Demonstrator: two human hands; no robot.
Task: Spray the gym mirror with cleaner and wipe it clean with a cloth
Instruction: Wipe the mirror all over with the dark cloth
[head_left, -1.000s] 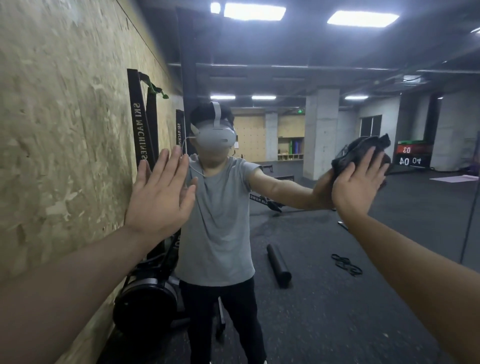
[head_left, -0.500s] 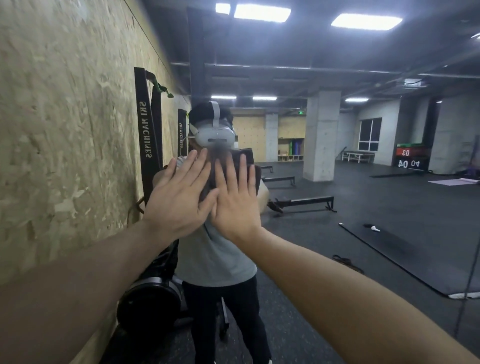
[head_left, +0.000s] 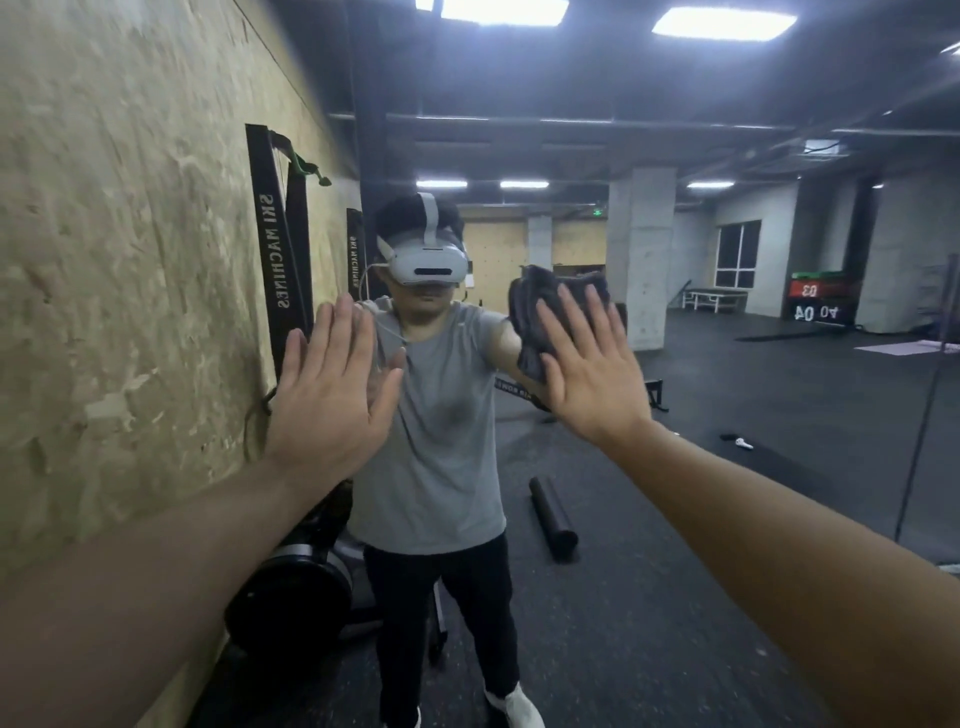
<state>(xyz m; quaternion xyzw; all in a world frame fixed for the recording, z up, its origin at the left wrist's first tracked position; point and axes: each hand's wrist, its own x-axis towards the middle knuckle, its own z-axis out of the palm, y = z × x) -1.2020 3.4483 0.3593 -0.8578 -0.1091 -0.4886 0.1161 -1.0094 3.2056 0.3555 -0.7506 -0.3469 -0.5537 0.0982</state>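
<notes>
The gym mirror (head_left: 727, 364) fills the view ahead and reflects a person in a grey shirt with a headset. My right hand (head_left: 587, 374) lies flat on the glass and presses a dark grey cloth (head_left: 535, 312) against it at about head height, right of the reflection. The cloth shows above and left of the fingers. My left hand (head_left: 332, 395) rests flat on the mirror with fingers spread and nothing in it, near the mirror's left edge. No spray bottle is in view.
A chipboard wall (head_left: 130, 260) runs along the left up to the mirror. The reflection shows a black ski machine (head_left: 280, 249), a foam roller (head_left: 553, 525) on the dark floor, a concrete pillar (head_left: 641, 260) and a numbered box (head_left: 818, 304).
My right hand slid the cloth left to meet my left hand in front of the reflected face, then back right to its present spot. My left hand has stayed on the glass.
</notes>
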